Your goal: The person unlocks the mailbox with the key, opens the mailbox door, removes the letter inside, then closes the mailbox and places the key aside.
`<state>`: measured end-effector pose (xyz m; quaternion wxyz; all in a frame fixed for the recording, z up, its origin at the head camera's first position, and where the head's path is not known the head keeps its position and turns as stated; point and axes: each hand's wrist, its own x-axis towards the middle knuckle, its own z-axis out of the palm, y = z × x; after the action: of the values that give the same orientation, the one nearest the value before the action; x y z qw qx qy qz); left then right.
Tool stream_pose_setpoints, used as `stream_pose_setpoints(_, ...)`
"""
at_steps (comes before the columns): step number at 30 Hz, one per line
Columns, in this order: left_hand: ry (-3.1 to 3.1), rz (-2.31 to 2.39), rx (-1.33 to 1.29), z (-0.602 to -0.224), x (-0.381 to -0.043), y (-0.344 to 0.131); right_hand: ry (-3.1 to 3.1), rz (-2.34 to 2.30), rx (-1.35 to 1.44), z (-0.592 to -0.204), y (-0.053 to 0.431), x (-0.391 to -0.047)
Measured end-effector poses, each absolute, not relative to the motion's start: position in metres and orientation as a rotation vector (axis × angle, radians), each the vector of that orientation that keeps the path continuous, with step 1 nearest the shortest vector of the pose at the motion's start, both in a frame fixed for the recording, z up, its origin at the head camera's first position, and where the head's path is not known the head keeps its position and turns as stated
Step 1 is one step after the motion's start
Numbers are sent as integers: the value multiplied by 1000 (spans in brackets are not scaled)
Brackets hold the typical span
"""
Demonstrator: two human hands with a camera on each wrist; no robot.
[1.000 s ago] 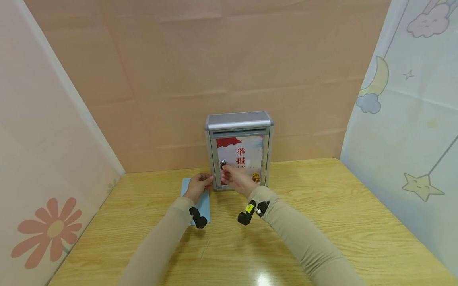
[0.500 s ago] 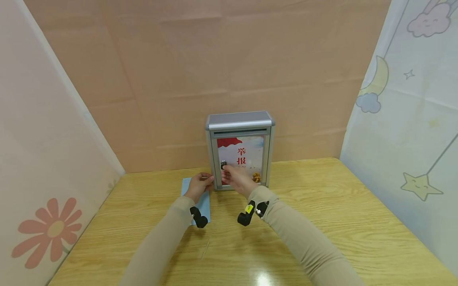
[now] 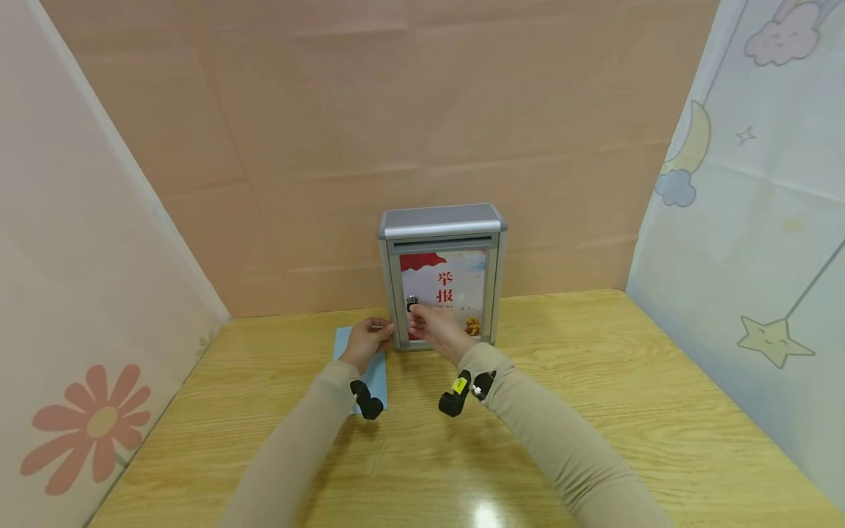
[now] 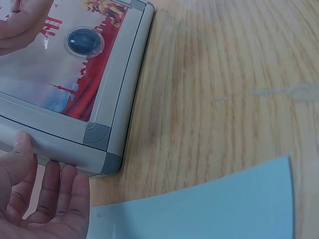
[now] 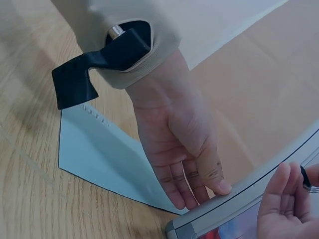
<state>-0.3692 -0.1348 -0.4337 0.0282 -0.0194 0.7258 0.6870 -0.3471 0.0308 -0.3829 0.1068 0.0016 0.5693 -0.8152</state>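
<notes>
A silver metal letter box (image 3: 442, 218) with a slot near its top stands upright at the back of the table, its printed front facing me. At its lower left side, my left hand (image 3: 367, 345) holds the edge, thumb and curled fingertips against the side wall (image 4: 60, 152). My right hand (image 3: 444, 334) is in front of the door and pinches a small black-headed key (image 5: 305, 178) at the lock (image 3: 412, 299). Whether the key sits fully in the lock is hidden by the fingers. Beneath my left hand lies a light blue envelope (image 3: 376, 389), partly covered by the wrist.
The wooden table (image 3: 568, 411) runs up to a peach cloth backdrop (image 3: 317, 147) right behind the box. Printed cloth walls rise at the left (image 3: 99, 257) and right (image 3: 739, 242). Black camera mounts (image 3: 454, 400) stick out from both wrists.
Both hands stay in place on the box and the key. Only a slight shift of the head view shows.
</notes>
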Motion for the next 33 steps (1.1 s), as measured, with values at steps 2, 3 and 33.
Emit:
stream_pose_setpoints(2,2244,2115,-56,-433,-369,-135,1632,-2411,36,-383,31,-348)
stream_pose_setpoints(3,2243,2116,-54,-433,-369,-136,1617,-2413,47,-383,31,-348)
stream_pose_setpoints(33,2253,2097,-42,-433,-372,-138,1781,-2347,-65,-382,29,-346)
